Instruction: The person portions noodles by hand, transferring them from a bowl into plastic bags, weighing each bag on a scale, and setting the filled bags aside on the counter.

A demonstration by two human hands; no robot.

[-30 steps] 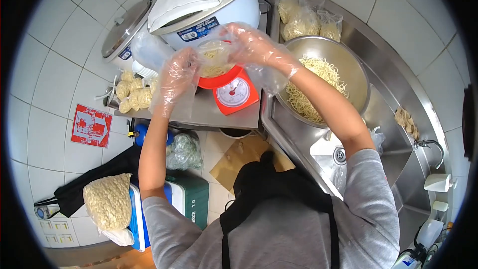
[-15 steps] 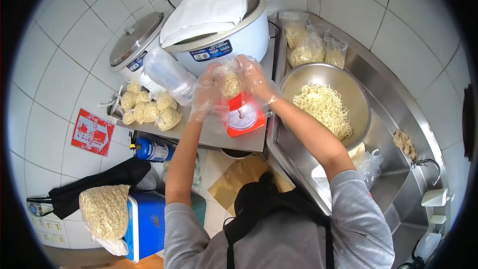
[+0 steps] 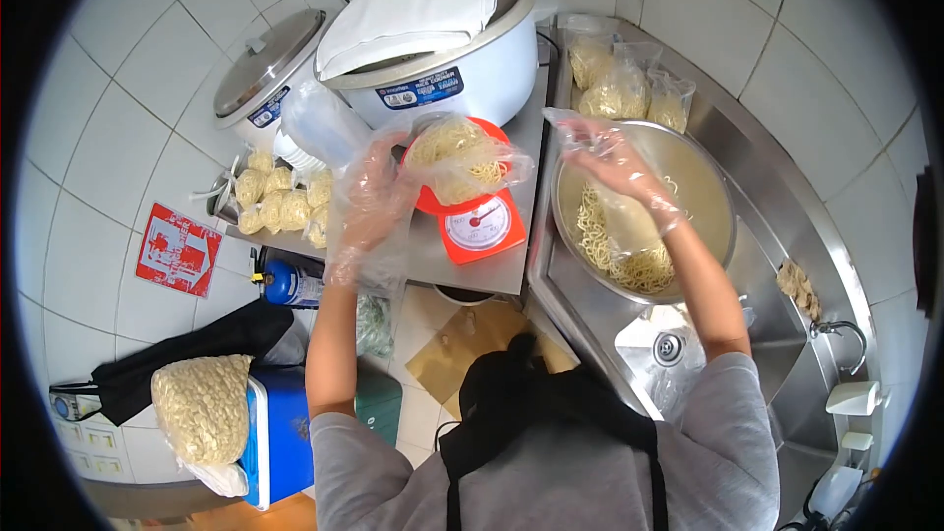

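A clear bag of noodles lies in the red pan of a kitchen scale. My left hand, in a loose plastic glove, is at the left side of the bag; its fingers are bent, and whether they grip the plastic is unclear. Over the steel bowl is my right hand, also gloved, with its fingers partly spread above the loose noodles. Nothing shows in its grasp.
Small knotted noodle bags sit in a tray at the left. Two rice cookers stand behind the scale. More bagged noodles lie behind the bowl. A sink drain and faucet are at the right.
The noodle bag, held up by both hands before, now rests in the scale's pan. My right hand has moved right, over the bowl. My left hand has shifted slightly left.
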